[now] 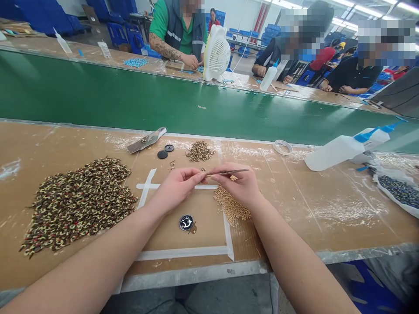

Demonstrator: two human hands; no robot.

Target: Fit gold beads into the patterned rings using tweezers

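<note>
My right hand (240, 185) is closed on tweezers (241, 171), whose tip points left. Thumb and forefinger of my left hand (178, 187) pinch at that tip; what they hold is a piece too small to make out. Under the right hand lies a heap of small tan bead-like pieces (233, 207). A small round dish (186, 223) with glossy black contents sits on the board nearer me, beside a brown smear. Just beyond my hands is a small pile of dark and cream parts (200, 151). A much larger pile of similar parts (81, 200) spreads at left.
White tape (185, 253) frames the work area. Two black discs (163, 154), a cardboard strip (147, 140) and a tape ring (283, 147) lie farther back. White squeeze bottles (335, 152) and a bag of dark pieces (399, 192) are at right. Across a green belt (131, 96), people work near a fan (217, 54).
</note>
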